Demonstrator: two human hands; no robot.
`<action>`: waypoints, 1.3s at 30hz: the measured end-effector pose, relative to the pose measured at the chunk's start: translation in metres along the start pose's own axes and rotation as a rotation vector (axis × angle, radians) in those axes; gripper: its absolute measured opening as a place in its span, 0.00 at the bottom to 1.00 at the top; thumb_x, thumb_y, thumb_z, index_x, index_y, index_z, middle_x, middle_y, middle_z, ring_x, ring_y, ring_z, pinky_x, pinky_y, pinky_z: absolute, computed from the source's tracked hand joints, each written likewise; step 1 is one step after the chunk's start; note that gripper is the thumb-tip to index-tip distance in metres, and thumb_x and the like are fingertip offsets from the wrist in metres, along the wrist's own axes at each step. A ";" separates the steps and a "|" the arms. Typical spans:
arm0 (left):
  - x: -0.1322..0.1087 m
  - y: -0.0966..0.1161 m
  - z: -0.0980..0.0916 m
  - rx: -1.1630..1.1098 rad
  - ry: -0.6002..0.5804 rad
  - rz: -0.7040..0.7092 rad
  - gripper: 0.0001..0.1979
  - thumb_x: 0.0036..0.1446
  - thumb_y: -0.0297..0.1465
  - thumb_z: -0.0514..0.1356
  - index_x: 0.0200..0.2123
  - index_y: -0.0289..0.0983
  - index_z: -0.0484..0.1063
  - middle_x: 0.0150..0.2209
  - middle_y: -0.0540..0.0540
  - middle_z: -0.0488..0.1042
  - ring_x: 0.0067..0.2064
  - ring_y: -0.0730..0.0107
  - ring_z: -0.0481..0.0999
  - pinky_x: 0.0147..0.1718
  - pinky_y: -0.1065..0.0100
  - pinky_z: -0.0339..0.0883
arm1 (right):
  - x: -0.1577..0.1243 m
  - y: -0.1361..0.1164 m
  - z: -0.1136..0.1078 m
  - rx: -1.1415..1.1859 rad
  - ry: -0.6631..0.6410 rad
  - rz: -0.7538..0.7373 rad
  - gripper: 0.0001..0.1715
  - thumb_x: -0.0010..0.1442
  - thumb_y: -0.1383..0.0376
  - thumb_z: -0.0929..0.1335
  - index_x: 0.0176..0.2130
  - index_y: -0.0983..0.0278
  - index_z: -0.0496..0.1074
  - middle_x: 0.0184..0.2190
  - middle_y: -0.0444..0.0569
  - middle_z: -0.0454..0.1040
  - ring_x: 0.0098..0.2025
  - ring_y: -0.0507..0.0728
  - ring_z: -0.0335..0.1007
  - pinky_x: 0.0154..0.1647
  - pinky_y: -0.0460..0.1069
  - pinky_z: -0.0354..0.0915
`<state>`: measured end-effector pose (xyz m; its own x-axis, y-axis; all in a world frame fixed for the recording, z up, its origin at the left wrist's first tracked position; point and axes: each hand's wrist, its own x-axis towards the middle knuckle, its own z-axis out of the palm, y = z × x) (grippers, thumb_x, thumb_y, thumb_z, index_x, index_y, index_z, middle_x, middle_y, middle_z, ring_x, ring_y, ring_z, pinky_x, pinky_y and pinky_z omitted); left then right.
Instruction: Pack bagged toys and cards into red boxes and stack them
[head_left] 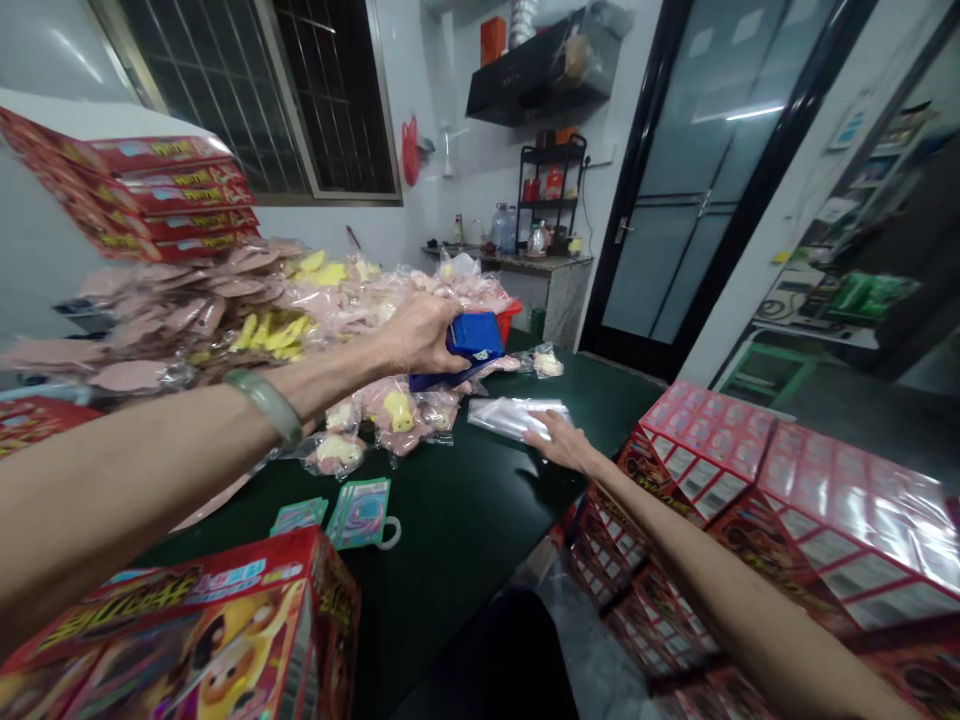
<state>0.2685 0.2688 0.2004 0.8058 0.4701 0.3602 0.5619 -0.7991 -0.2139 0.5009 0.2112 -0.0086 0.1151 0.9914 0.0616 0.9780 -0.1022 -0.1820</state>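
My left hand, with a pale green bangle on its wrist, reaches over the table and is closed around a blue box-like object. What kind of object it is cannot be made out. To its right, my right hand lies on a flat stack of clear plastic bags, fingers stretched out. Bagged pink and yellow plush toys are heaped beside and beneath my left forearm. Nearer to me lie several green printed cards and a white ring.
A red printed box stands at the front left. Red display boxes are stacked to the right, beside the dark green table. More red boxes rise behind the pink pile at the back left. A glass door is beyond.
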 end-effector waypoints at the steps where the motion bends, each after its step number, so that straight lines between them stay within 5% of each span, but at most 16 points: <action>1: 0.000 0.001 0.001 -0.003 0.000 0.005 0.16 0.45 0.36 0.62 0.35 0.31 0.69 0.26 0.46 0.70 0.27 0.67 0.69 0.29 0.67 0.63 | 0.003 0.002 0.000 0.012 -0.005 0.025 0.26 0.64 0.55 0.61 0.59 0.61 0.59 0.56 0.55 0.63 0.53 0.62 0.63 0.49 0.59 0.62; 10: 0.004 0.000 0.000 -0.055 -0.001 -0.007 0.16 0.43 0.37 0.62 0.33 0.31 0.69 0.26 0.45 0.70 0.27 0.65 0.69 0.27 0.66 0.63 | 0.029 0.004 -0.007 0.101 -0.164 0.161 0.18 0.62 0.60 0.65 0.50 0.66 0.66 0.46 0.51 0.69 0.44 0.56 0.70 0.43 0.55 0.69; 15: 0.005 -0.005 -0.001 -0.061 0.023 -0.047 0.16 0.41 0.38 0.62 0.31 0.33 0.68 0.24 0.47 0.68 0.27 0.67 0.68 0.27 0.67 0.61 | 0.025 0.008 -0.014 0.204 -0.203 0.065 0.16 0.61 0.59 0.66 0.45 0.68 0.69 0.42 0.48 0.71 0.39 0.55 0.71 0.38 0.52 0.70; 21: 0.009 -0.005 0.001 -0.094 0.057 -0.082 0.15 0.42 0.39 0.61 0.30 0.34 0.68 0.23 0.50 0.66 0.25 0.70 0.65 0.26 0.69 0.58 | -0.035 -0.038 -0.022 0.192 0.034 -0.182 0.15 0.63 0.67 0.59 0.43 0.66 0.72 0.44 0.54 0.70 0.48 0.59 0.63 0.49 0.53 0.58; 25: 0.010 -0.002 -0.002 -0.036 0.089 -0.075 0.14 0.45 0.40 0.60 0.30 0.34 0.66 0.22 0.51 0.63 0.25 0.72 0.62 0.25 0.70 0.55 | -0.083 -0.062 -0.020 0.223 -0.052 -0.468 0.15 0.55 0.59 0.68 0.43 0.58 0.73 0.44 0.48 0.72 0.47 0.57 0.64 0.49 0.49 0.57; 27: 0.011 0.002 -0.002 -0.027 0.092 -0.057 0.14 0.47 0.39 0.60 0.30 0.33 0.66 0.23 0.51 0.63 0.25 0.73 0.61 0.25 0.70 0.55 | -0.088 -0.057 -0.018 0.233 -0.054 -0.473 0.19 0.57 0.57 0.67 0.49 0.58 0.71 0.45 0.47 0.72 0.45 0.54 0.66 0.46 0.46 0.59; 32: 0.010 0.012 0.005 -0.077 0.044 -0.046 0.13 0.46 0.37 0.61 0.30 0.32 0.67 0.22 0.50 0.64 0.25 0.73 0.61 0.25 0.69 0.55 | -0.049 -0.023 -0.007 0.123 0.023 -0.203 0.19 0.63 0.66 0.60 0.51 0.65 0.68 0.49 0.56 0.69 0.50 0.58 0.64 0.49 0.49 0.57; 35: 0.008 0.016 0.009 -0.108 0.028 -0.006 0.14 0.47 0.37 0.61 0.33 0.32 0.68 0.24 0.49 0.66 0.26 0.71 0.64 0.26 0.69 0.57 | -0.024 -0.007 0.001 0.076 -0.027 -0.196 0.20 0.60 0.60 0.64 0.51 0.63 0.69 0.53 0.56 0.66 0.54 0.61 0.62 0.50 0.52 0.57; 39: 0.008 0.019 0.014 -0.125 -0.011 0.022 0.16 0.47 0.36 0.60 0.36 0.31 0.69 0.24 0.48 0.69 0.28 0.67 0.68 0.29 0.68 0.60 | -0.004 0.004 0.000 0.043 -0.116 -0.267 0.36 0.50 0.49 0.70 0.55 0.59 0.65 0.59 0.55 0.59 0.58 0.63 0.56 0.54 0.55 0.55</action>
<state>0.2886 0.2629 0.1866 0.8203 0.4554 0.3460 0.5165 -0.8497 -0.1062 0.5044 0.2069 -0.0092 -0.1689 0.9856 0.0012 0.9624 0.1651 -0.2157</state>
